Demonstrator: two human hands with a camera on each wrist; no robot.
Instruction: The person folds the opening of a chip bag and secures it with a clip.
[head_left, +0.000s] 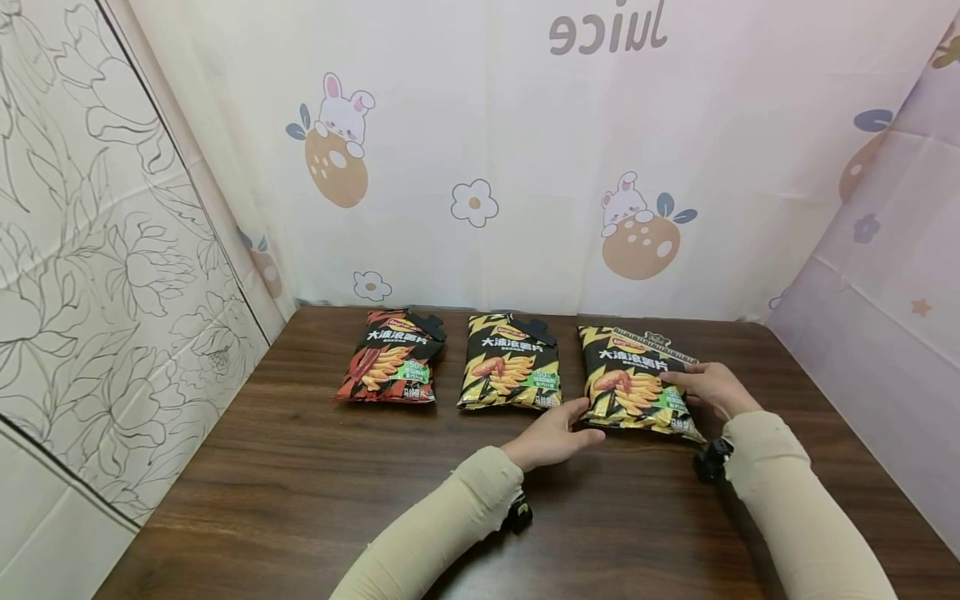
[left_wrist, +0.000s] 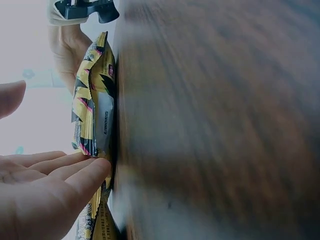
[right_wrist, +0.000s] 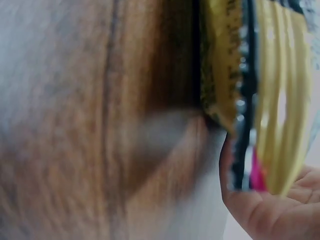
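Three chip bags lie in a row on a brown wooden table: a red and black chip bag (head_left: 390, 358), a middle yellow and black chip bag (head_left: 510, 362), and a right yellow and black chip bag (head_left: 630, 383). My left hand (head_left: 551, 437) touches the right bag's lower left corner with extended fingers; its thumb stands apart. At that bag's right edge is my right hand (head_left: 712, 387), its thumb over the printed front. Bag edge and palm (right_wrist: 280, 215) show close together in the right wrist view, where the bag covers part of the fingers.
A pale cloth (head_left: 480, 250) with rabbits and fruit hangs behind the brown table (head_left: 360, 492). A floral-lined panel (head_left: 112, 250) stands on the left and another pale cloth (head_left: 892, 333) on the right. Each wrist carries a small black camera (head_left: 517, 512).
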